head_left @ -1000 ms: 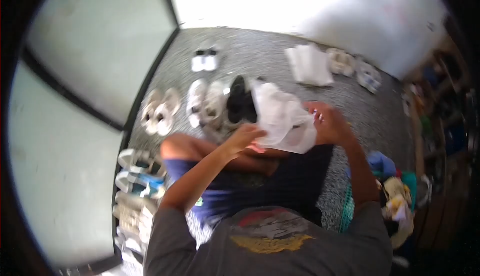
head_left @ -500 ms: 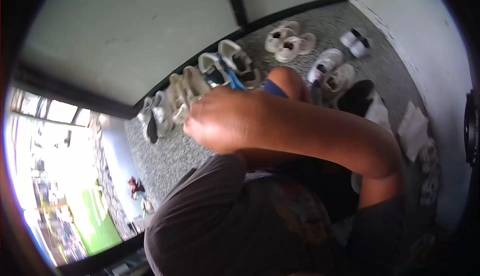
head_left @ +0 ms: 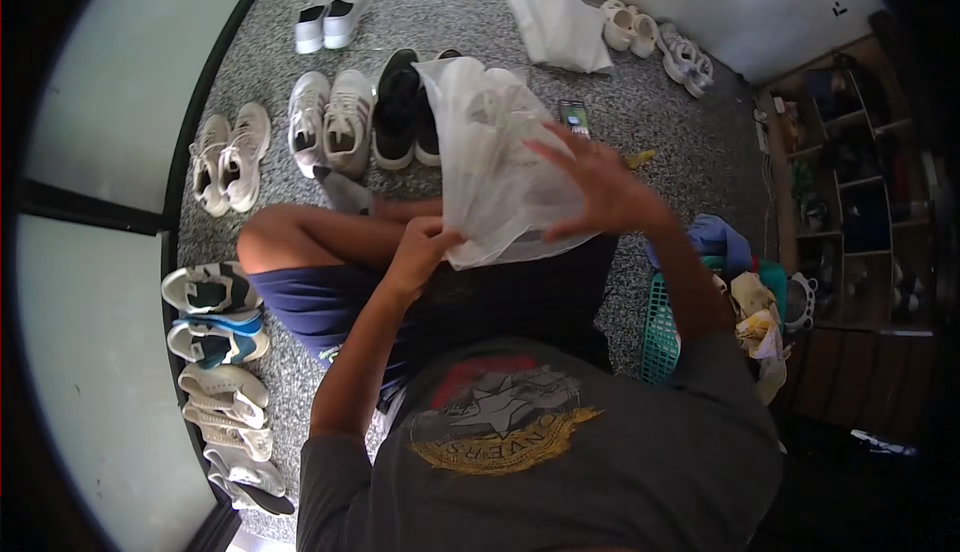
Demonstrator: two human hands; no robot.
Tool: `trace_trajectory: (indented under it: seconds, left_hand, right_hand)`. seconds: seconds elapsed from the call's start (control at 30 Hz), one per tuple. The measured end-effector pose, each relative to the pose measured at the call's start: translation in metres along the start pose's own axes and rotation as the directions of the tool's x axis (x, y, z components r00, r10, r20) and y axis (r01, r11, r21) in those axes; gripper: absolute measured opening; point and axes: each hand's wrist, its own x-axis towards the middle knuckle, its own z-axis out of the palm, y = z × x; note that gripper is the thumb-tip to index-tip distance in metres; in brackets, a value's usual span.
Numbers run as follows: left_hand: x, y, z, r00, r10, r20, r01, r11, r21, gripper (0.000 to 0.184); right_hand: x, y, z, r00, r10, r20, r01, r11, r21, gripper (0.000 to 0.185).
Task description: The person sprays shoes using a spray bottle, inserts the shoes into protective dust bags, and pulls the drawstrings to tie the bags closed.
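Note:
A translucent white plastic bag [head_left: 500, 172] hangs over my lap, its opening towards me. Pale rounded shapes show through its far end, but I cannot make out what they are. My left hand [head_left: 420, 257] pinches the bag's near left edge between thumb and fingers. At the bag's right side, my right hand [head_left: 605, 187] is open, fingers spread and slightly blurred; whether it touches the plastic I cannot tell. Just beyond the bag stand dark shoes with white soles [head_left: 396, 112], partly covered by it. White sneakers with stripes [head_left: 347, 122] are left of these.
More shoes line the glass panel, including a white and green one [head_left: 212, 288]. Folded white bags [head_left: 560, 30] lie ahead, with white clogs [head_left: 628, 27] beside them. A phone [head_left: 574, 117] is on the floor. At right are a green basket [head_left: 660, 327] and a wooden shelf [head_left: 850, 162].
My view has swung from the left side, by the doorway, to the front. The bag and both hands are now visible; before, one forearm crossed the picture and no bag in hand showed.

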Motion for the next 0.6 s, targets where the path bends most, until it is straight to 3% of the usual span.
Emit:
trace_trajectory:
  seconds: [0.03,0.1,0.13,0.17,0.2,0.23,0.27,0.33,0.37,0.57,0.6]
  left_hand:
    - [-0.003,-0.001,0.002,1.000,-0.002,-0.017,0.002,1.000,-0.026,0.015]
    - [-0.009,-0.007,0.003,0.999,-0.033,-0.011,0.033,0.999,0.017,0.015]
    - [-0.013,-0.010,0.008,0.999,-0.050,-0.016,0.051,0.997,0.064,0.015]
    - [-0.018,-0.012,0.014,0.999,-0.033,0.005,0.032,0.994,0.100,0.015]
    - [-0.024,-0.016,0.019,0.998,-0.059,0.036,0.054,0.991,0.125,0.015]
    - [-0.029,-0.019,0.023,0.998,-0.053,0.030,0.045,0.975,0.218,0.016]
    - [-0.033,-0.022,0.027,0.999,-0.044,0.028,0.033,0.950,0.310,0.016]
    - [-0.043,-0.023,0.040,0.994,-0.058,0.090,0.027,0.947,0.319,0.018]
    - [-0.047,-0.025,0.046,0.996,-0.054,0.074,0.025,0.937,0.349,0.018]
    - [-0.047,-0.032,0.026,0.997,-0.064,0.043,0.038,0.892,0.451,0.020]
    - [-0.046,-0.028,0.015,0.995,-0.044,0.092,-0.017,0.815,0.579,0.022]
  right_hand:
    - [-0.026,0.003,0.019,1.000,0.014,0.000,-0.014,1.000,-0.005,0.098]
    - [-0.070,0.007,0.056,0.942,0.261,-0.210,-0.248,0.965,0.085,0.092]
    - [-0.085,0.012,0.070,0.930,0.293,-0.220,-0.278,0.956,0.098,0.092]
    - [-0.100,0.015,0.083,0.850,0.442,-0.286,-0.337,0.875,0.348,0.090]
    - [-0.115,0.016,0.094,0.741,0.592,-0.316,-0.345,0.740,0.577,0.088]
    - [-0.123,0.014,0.105,0.587,0.787,-0.191,-0.307,0.435,0.847,0.071]
    - [-0.129,0.018,0.112,0.549,0.812,-0.195,-0.310,0.416,0.855,0.071]
    - [-0.137,0.028,0.118,0.580,0.791,0.192,-0.210,-0.083,0.974,0.050]
    - [-0.136,0.025,0.120,0.592,0.788,0.170,-0.184,-0.073,0.980,0.034]
    - [-0.153,0.049,0.126,0.688,0.699,0.195,-0.207,-0.069,0.976,0.023]
    - [-0.159,0.048,0.127,0.715,0.676,0.179,-0.186,-0.063,0.980,0.025]
